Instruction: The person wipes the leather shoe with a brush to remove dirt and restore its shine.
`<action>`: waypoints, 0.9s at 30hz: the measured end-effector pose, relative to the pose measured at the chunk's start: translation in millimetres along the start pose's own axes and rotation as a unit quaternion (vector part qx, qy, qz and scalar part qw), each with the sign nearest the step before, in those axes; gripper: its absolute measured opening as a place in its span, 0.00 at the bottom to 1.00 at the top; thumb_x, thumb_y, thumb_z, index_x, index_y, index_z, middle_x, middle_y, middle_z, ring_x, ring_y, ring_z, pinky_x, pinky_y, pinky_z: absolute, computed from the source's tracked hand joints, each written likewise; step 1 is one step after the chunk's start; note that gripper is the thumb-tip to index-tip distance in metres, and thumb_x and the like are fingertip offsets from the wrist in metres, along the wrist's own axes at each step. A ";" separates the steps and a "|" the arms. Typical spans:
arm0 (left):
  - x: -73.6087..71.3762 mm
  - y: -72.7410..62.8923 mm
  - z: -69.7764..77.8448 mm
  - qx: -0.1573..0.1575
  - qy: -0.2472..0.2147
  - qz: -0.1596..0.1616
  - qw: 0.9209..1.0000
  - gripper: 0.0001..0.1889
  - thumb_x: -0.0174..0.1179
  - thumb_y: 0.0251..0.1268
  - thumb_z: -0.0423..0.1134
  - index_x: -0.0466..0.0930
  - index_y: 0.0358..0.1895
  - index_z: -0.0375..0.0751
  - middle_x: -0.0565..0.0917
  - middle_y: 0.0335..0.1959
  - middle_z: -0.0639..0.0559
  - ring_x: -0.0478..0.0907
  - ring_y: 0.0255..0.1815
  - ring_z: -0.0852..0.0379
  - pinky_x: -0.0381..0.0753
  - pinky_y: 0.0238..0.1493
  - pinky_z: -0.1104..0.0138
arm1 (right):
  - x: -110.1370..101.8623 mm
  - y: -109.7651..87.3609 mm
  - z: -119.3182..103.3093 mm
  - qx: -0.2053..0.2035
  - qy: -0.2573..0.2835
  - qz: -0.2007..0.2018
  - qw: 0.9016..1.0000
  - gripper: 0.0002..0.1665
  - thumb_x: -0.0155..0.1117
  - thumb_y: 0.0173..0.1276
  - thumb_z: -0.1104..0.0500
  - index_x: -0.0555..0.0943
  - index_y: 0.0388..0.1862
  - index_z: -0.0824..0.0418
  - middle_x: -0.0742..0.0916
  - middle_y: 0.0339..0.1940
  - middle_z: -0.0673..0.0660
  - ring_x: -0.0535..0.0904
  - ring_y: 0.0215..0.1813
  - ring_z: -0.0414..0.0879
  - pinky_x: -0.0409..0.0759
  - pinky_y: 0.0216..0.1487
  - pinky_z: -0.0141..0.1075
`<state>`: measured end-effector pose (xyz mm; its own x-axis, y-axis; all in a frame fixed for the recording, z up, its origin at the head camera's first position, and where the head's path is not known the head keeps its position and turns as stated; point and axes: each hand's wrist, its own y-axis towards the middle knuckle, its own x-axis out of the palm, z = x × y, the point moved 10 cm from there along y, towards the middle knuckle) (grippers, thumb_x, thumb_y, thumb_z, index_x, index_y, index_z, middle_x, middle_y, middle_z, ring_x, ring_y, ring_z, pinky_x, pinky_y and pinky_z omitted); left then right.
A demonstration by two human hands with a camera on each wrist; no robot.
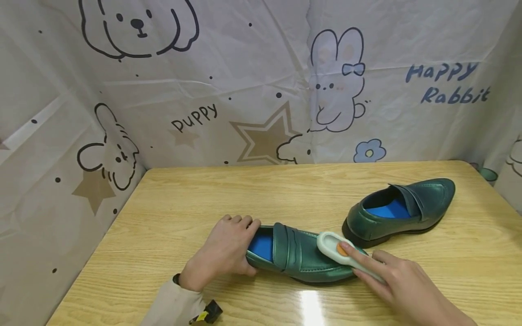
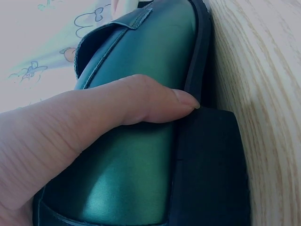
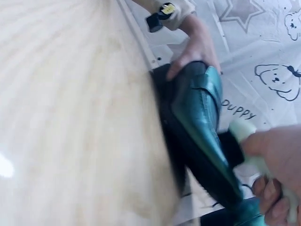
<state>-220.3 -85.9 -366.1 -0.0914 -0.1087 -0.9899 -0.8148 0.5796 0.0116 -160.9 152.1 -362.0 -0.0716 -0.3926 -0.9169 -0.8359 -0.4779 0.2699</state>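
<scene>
A green leather loafer [image 1: 310, 253] with a blue insole lies on the table, toe pointing right. My left hand [image 1: 228, 249] grips it round the heel; in the left wrist view the thumb [image 2: 141, 99] presses along its side just above the black heel block [image 2: 211, 165]. With my right hand [image 1: 401, 280] I hold a pale green shoe brush [image 1: 332, 246] by its handle, the index finger on an orange button. The brush's dark bristles [image 3: 230, 148] meet the upper near the toe in the right wrist view.
A second green loafer [image 1: 399, 210] stands behind and to the right, its toe pointing to the back right. The wooden table [image 1: 195, 194] ends at a cloth backdrop [image 1: 228, 81] printed with cartoon animals. A greenish round object [image 1: 488, 174] shows past the table's right edge.
</scene>
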 end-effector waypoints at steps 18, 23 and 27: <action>-0.7 0.2 0.0 0.004 0.001 0.011 1.000 0.49 0.71 0.28 0.71 0.73 0.56 0.43 0.80 0.46 0.47 0.79 0.43 0.48 0.78 0.46 0.55 | -4.5 24.2 5.7 0.038 0.008 0.025 0.999 0.35 0.67 0.65 0.53 0.69 0.70 0.39 0.72 0.22 0.38 0.61 0.21 0.31 0.63 0.22 0.28; -0.1 -0.1 0.2 0.006 -0.001 0.007 1.000 0.49 0.71 0.28 0.71 0.73 0.56 0.43 0.80 0.47 0.47 0.79 0.43 0.48 0.78 0.46 0.55 | 1.1 23.7 1.8 0.017 0.048 0.016 0.999 0.34 0.67 0.65 0.53 0.70 0.69 0.38 0.74 0.25 0.37 0.62 0.23 0.30 0.65 0.24 0.26; -0.2 -0.4 -0.2 0.005 -0.001 0.008 1.000 0.49 0.71 0.28 0.71 0.72 0.55 0.43 0.80 0.46 0.47 0.79 0.42 0.48 0.78 0.45 0.55 | -0.2 22.8 -5.5 -0.024 0.073 0.025 0.997 0.34 0.67 0.64 0.54 0.71 0.69 0.40 0.71 0.24 0.35 0.61 0.23 0.28 0.65 0.23 0.25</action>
<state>-220.0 -86.3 -365.9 -0.1033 -0.0972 -0.9899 -0.8078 0.5888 0.0265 -177.0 137.0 -354.0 -0.0299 -0.5253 -0.8504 -0.8061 -0.4905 0.3312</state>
